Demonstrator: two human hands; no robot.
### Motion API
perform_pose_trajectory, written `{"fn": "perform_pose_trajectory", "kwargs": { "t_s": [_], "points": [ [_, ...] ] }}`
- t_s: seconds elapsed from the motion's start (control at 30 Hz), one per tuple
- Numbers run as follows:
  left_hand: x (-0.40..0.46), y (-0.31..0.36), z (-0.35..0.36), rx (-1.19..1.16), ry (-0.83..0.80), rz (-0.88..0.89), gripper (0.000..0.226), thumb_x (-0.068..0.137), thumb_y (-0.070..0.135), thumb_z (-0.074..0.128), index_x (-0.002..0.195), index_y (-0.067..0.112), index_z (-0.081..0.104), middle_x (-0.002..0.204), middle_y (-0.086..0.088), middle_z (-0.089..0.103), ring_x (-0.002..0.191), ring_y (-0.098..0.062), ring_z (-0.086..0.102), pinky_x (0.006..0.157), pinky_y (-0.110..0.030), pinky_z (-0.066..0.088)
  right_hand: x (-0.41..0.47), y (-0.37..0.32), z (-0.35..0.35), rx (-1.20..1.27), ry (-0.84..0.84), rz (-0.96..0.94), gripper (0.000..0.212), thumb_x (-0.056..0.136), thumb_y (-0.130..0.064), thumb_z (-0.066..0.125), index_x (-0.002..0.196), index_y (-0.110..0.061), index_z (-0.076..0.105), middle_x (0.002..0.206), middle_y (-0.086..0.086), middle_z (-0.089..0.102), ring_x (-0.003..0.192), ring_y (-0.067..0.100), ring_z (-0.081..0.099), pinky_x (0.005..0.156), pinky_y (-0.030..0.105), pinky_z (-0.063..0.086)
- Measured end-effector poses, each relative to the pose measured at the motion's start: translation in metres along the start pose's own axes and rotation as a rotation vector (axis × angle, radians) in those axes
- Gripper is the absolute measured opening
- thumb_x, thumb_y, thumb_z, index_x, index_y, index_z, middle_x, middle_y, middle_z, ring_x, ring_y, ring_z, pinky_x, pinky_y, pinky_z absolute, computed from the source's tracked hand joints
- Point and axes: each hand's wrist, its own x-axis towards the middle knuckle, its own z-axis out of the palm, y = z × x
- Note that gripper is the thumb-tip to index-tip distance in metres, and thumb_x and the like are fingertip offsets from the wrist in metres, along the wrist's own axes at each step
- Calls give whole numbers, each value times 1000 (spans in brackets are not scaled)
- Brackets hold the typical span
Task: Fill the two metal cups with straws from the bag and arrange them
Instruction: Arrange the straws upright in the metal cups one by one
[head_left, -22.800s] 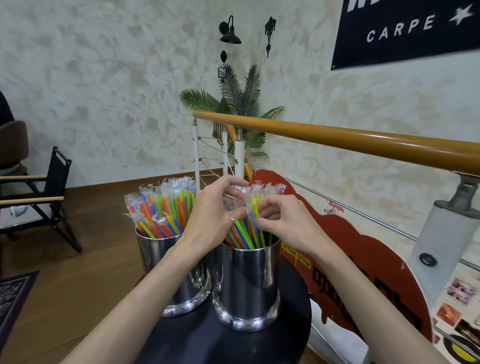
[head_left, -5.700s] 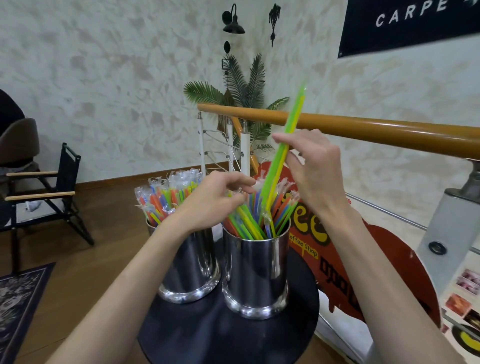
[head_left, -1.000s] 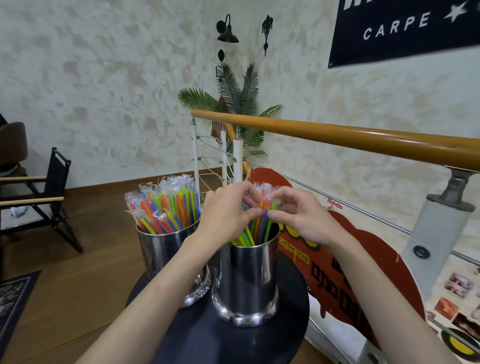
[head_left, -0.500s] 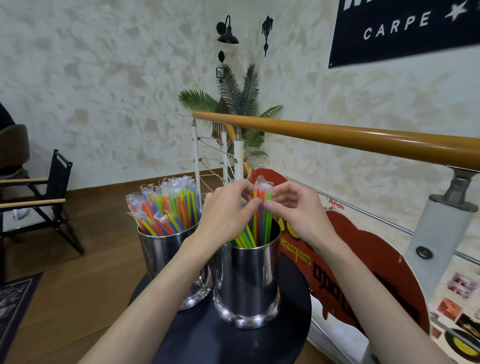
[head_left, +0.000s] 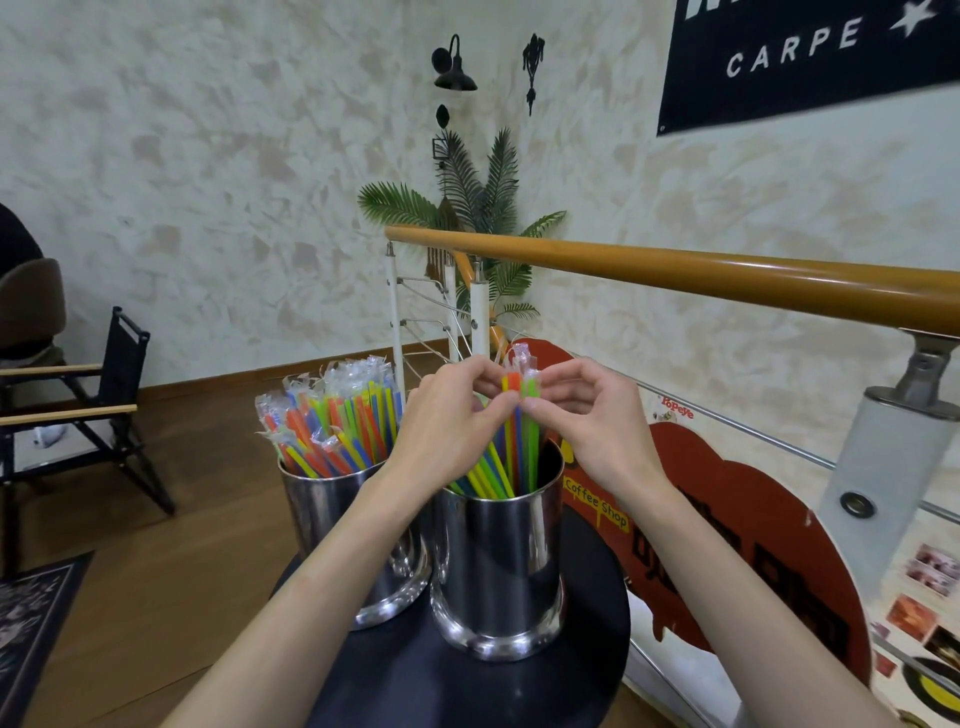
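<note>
A: Where are hands?
B: Left hand (head_left: 447, 421) and right hand (head_left: 587, 415) both pinch straws (head_left: 522, 415) above right cup (head_left: 498, 551), fingers narrow.
A: Left cup (head_left: 332, 514)?
B: Full, just beside, both on black round table (head_left: 467, 691).
A: Room?
B: Wood floor (head_left: 156, 519), textured wall (head_left: 208, 156), orange handrail (head_left: 701, 275), plant (head_left: 478, 208), folding chair (head_left: 104, 405) at left.

Both hands raised together, fingertips meeting, pinching.
Left hand (head_left: 447, 426) back to camera, fingers curled, thumb and forefinger tips pressed at centre. Right hand (head_left: 587, 415) mirrors it, thumb and forefinger pinched, other fingers curled. Bare forearms reach up from the lower frame, converging.
</note>
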Motion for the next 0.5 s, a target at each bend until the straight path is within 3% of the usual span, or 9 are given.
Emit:
{"fn": "perform_pose_trajectory", "kwargs": {
  "t_s": [0.23,0.5],
  "points": [
    [-2,2,2,36,43,6,8,93,34,65,99,29,67,85,19,65,73,-8,64,86,-52,54,-1,-2,-2,1,-54,-18,24,84,-8,81,99,-23,70,96,-2,76,91,8,73,85,31,61],
    [-2,2,2,60,10,-3,8,94,37,64,98,31,64,85,18,64,74,-9,63,88,-52,51,0,-3,-3,-52,-69,-27,15,89,-15,77,98,-24,69,89,-6,73,86,9,70,84,32,59]
  ]
}}
